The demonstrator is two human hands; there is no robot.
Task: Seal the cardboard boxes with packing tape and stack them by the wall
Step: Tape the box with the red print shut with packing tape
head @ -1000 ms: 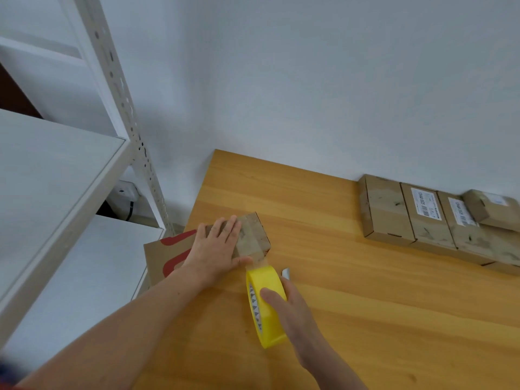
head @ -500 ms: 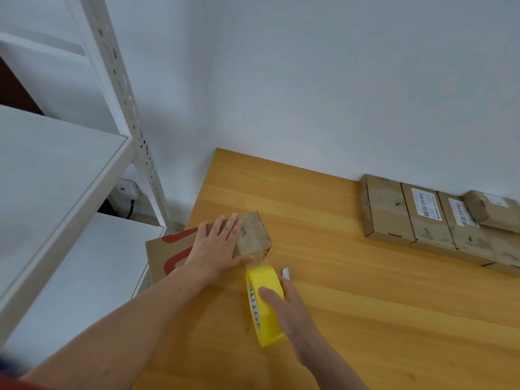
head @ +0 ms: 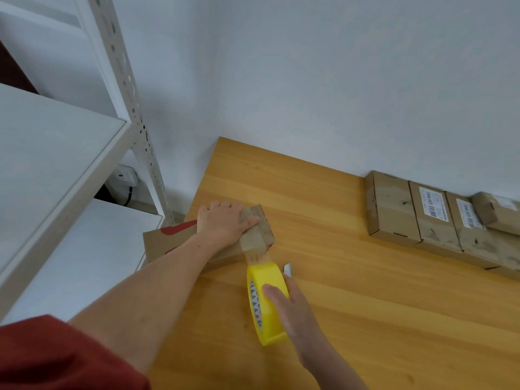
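Sealing in progress, seen from the near side of the pale wooden counter. The small brown cardboard box lies near the counter's left edge, well apart from the row of flat brown cardboard boxes already set against the white wall at the far right.

The left hand rests palm-down on the box with its fingers laid out flat. The right hand grips the yellow roll of packing tape on edge, thumb over its outer band and fingers behind it. A strip of clear tape runs taut from the roll to the box's near end.

Compared with half a second ago, the left hand has turned. Its thumb, then at the box's near edge, now lies across the top face and bears down on the tape there. The roll appears to sit slightly nearer the person, so the free strip looks a little longer. The tape therefore seems anchored on top and ready to be carried down the near end. Cutting, and moving the box to the wall, are not yet done.

A small white object, too small to identify, lies just beside the roll on its right. Off the counter's left edge stand a brown carton with red print and a white metal shelf. A red sleeve fills the near left corner.
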